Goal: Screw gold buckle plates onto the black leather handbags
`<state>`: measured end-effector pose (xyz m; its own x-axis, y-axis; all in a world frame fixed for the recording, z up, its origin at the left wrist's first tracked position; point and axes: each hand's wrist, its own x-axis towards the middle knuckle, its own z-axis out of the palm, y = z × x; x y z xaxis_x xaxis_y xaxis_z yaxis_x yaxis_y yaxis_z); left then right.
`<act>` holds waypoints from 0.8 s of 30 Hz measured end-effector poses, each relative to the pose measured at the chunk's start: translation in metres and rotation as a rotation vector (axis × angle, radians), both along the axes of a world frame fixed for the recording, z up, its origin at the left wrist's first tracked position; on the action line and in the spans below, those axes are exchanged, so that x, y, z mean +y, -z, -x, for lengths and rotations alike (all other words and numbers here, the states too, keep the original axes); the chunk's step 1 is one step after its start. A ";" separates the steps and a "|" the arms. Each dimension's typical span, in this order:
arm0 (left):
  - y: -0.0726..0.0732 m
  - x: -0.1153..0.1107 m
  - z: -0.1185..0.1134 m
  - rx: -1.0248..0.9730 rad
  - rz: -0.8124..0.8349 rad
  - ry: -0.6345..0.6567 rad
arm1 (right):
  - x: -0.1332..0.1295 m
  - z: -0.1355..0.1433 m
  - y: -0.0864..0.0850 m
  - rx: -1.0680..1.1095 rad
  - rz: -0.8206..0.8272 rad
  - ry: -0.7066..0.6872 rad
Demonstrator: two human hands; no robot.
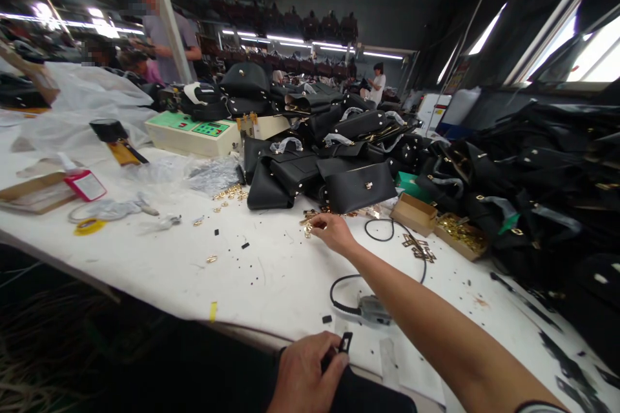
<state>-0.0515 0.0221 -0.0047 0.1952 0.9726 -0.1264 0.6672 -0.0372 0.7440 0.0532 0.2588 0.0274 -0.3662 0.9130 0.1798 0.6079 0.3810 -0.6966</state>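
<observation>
At the near table edge, my left hand [309,369] is closed, with thumb and forefinger pinching a small black tab [345,342] that has a slot in it. Dark material lies beneath this hand; its full shape is hidden. My right hand [334,233] reaches out across the table, fingertips pinched on a small gold metal fitting [308,230]. More gold fittings [311,213] lie just behind those fingers, in front of a black handbag [361,187].
Black handbags [283,174] are heaped behind. A cardboard box of gold parts [460,237] and flat metal pieces [417,248] lie right. Under my right forearm sits a grey corded device [374,310]. A green-panelled machine [194,134] and red-labelled bottle [86,184] stand left.
</observation>
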 end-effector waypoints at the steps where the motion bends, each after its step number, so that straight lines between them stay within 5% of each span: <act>1: -0.002 0.000 0.000 -0.004 0.001 -0.007 | -0.012 -0.004 -0.005 0.091 -0.032 -0.018; 5: -0.013 -0.001 -0.001 -0.018 0.005 -0.019 | -0.068 -0.023 -0.026 0.388 -0.231 -0.076; 11: -0.023 -0.003 -0.005 -0.053 0.003 -0.018 | -0.135 -0.052 -0.046 0.403 -0.446 -0.052; 19: -0.024 -0.039 -0.027 0.015 -0.079 0.101 | -0.181 -0.080 -0.063 0.378 -0.603 -0.082; 24: -0.033 -0.042 -0.030 0.001 -0.166 0.078 | -0.196 -0.087 -0.066 0.408 -0.527 -0.064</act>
